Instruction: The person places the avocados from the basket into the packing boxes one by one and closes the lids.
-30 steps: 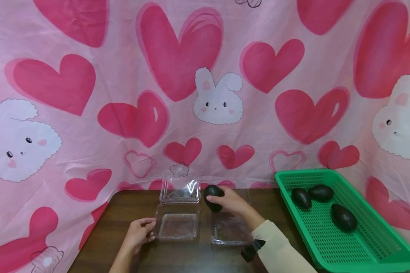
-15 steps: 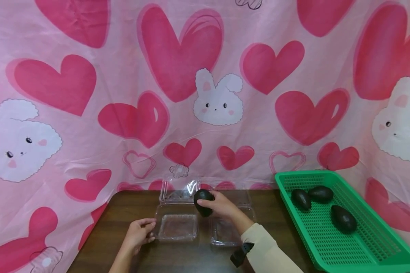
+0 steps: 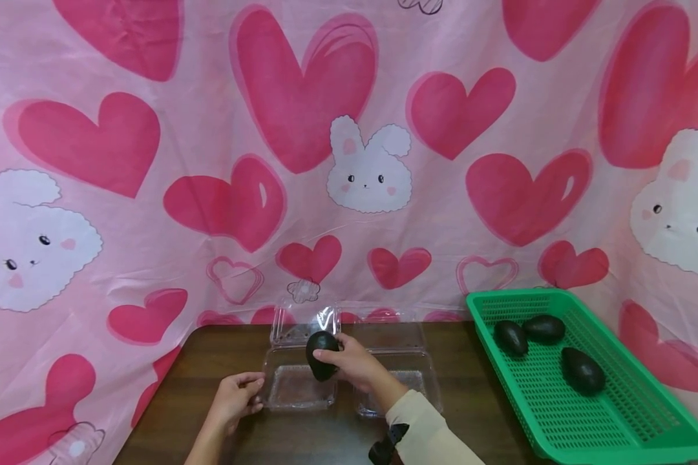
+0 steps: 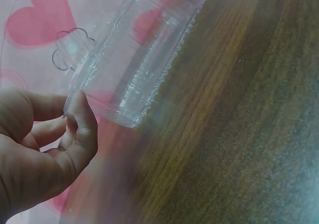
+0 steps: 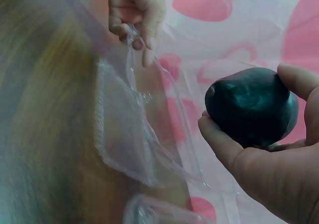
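Observation:
A dark avocado point(image 3: 322, 356) is gripped between the thumb and fingers of my right hand point(image 3: 353, 363), over the right part of the left clear plastic clamshell box point(image 3: 279, 400). The right wrist view shows the avocado point(image 5: 249, 107) with its stem end toward the box. My left hand point(image 3: 236, 399) pinches the left rim of that box; in the left wrist view thumb and forefinger meet on the edge of the clear box point(image 4: 144, 74). Its lid point(image 3: 287, 332) stands raised at the back. A second open clamshell box point(image 3: 430, 387) sits to the right, partly behind my right forearm.
A green plastic basket point(image 3: 634, 445) on the right holds three avocados, one of them a larger-looking avocado point(image 3: 583, 371) near its middle. The brown wooden table point(image 3: 209, 352) meets a pink heart-print cloth point(image 3: 372, 232) at the back.
My right hand has carried the avocado leftward and slightly nearer, from between the two boxes to over the left one. The left hand stays at the rim.

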`<state>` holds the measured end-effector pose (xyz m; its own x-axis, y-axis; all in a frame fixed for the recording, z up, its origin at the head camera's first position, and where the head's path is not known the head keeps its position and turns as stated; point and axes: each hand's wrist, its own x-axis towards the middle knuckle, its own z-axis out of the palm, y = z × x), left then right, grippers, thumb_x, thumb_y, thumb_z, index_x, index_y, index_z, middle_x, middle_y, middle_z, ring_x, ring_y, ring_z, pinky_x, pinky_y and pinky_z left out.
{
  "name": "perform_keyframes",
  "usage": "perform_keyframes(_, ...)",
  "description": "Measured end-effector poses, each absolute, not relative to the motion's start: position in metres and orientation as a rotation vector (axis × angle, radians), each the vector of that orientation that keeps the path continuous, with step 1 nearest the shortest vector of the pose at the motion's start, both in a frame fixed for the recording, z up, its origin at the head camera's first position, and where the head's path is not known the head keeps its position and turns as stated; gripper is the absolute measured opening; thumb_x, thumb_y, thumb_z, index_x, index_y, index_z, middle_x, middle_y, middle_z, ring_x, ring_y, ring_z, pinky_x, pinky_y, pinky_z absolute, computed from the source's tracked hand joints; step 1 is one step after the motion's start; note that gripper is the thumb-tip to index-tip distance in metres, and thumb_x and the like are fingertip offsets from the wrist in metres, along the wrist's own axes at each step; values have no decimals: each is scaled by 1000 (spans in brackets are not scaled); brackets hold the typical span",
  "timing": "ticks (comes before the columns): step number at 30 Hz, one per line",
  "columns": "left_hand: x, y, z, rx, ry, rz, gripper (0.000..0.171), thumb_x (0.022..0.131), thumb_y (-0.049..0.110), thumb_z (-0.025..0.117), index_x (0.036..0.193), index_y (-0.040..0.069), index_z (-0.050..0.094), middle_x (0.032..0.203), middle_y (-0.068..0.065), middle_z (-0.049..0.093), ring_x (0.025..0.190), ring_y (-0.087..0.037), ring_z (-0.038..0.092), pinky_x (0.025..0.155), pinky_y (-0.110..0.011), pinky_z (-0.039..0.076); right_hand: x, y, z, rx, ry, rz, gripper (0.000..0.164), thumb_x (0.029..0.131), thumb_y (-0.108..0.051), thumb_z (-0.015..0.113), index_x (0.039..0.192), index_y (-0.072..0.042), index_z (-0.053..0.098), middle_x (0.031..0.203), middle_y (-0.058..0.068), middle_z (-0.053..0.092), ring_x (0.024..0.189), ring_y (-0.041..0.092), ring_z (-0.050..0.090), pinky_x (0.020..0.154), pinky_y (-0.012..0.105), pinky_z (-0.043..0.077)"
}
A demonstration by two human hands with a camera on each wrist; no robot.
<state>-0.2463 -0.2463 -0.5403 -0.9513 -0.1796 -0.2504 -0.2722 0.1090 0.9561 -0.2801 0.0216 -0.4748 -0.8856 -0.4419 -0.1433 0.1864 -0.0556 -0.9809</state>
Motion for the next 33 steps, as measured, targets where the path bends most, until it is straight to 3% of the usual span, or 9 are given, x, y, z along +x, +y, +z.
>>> perform_keyframes(10, -246, -250, -541, -470, 2277, 2007, 28, 95, 6, 57, 117, -10, 61, 83, -5, 54, 65, -15, 53, 56, -27, 56, -275, -1, -479, -196, 1779, -1976, 70, 87, -25, 73, 141, 0, 37, 131, 20, 51, 106, 30, 63, 94, 54, 52)
perform_keyframes(19, -246, -251, -537, -475, 2279, 1996, 30, 95, 7, 57, 120, -11, 60, 86, -8, 54, 66, -15, 53, 56, -27, 56, -279, -22, -491, -188, 1778, -1957, 58, 87, -23, 72, 130, 6, 46, 120, 19, 58, 101, 28, 65, 91, 54, 53)
perform_keyframes(33, -246, -247, -539, -478, 2278, 1975, 31, 95, 9, 58, 120, -9, 60, 86, -9, 55, 66, -16, 54, 57, -29, 58, -280, -44, -519, -89, 1874, -1939, 48, 84, -19, 75, 115, 8, 50, 108, 18, 57, 91, 27, 64, 83, 52, 57)
